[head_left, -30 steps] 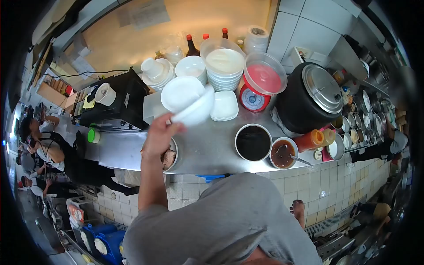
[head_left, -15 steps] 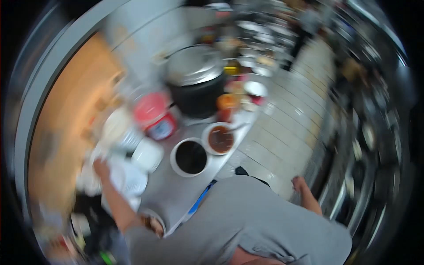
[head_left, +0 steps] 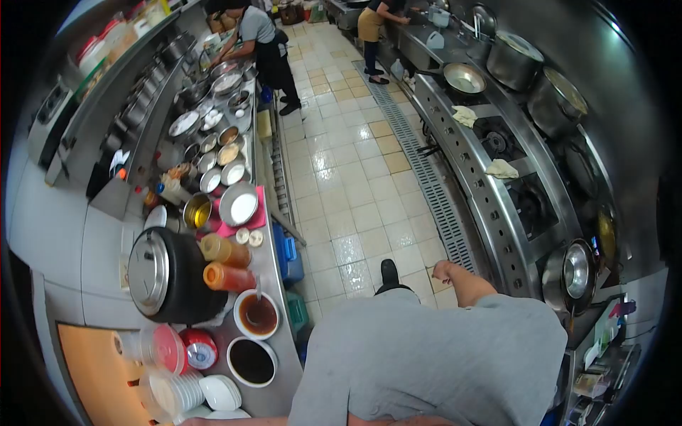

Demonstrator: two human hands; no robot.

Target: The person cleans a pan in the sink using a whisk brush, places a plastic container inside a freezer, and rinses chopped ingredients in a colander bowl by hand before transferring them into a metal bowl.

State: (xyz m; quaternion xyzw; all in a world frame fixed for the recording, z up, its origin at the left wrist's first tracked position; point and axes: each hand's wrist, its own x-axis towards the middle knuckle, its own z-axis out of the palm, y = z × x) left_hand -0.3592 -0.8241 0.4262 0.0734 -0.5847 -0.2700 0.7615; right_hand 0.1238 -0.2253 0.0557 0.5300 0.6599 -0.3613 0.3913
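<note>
My left hand (head_left: 190, 422) shows only as a sliver at the bottom edge, beside white bowls and lids (head_left: 221, 392); its fingers are hidden. My right hand (head_left: 444, 270) hangs over the tiled floor, its fingers loosely curled with nothing visible in them. On the steel counter (head_left: 284, 355) stand a bowl of dark liquid (head_left: 252, 361) and a bowl of reddish-brown sauce (head_left: 258, 315) with a spoon in it. A red scale (head_left: 199, 348) sits beside a pink-lidded container (head_left: 170, 348).
A black pot (head_left: 186, 277) and two sauce bottles (head_left: 226, 277) stand farther along the counter. Metal bowls (head_left: 229, 154) line it beyond. A stove (head_left: 497, 206) runs along the right. Two people, one at the left counter (head_left: 259, 42), one at the sink (head_left: 376, 25), work ahead.
The view has swung right, from the counter to the aisle and stove. My left hand, earlier holding a white bowl, then at the bowls, has dropped to the bottom edge. My right arm stays low.
</note>
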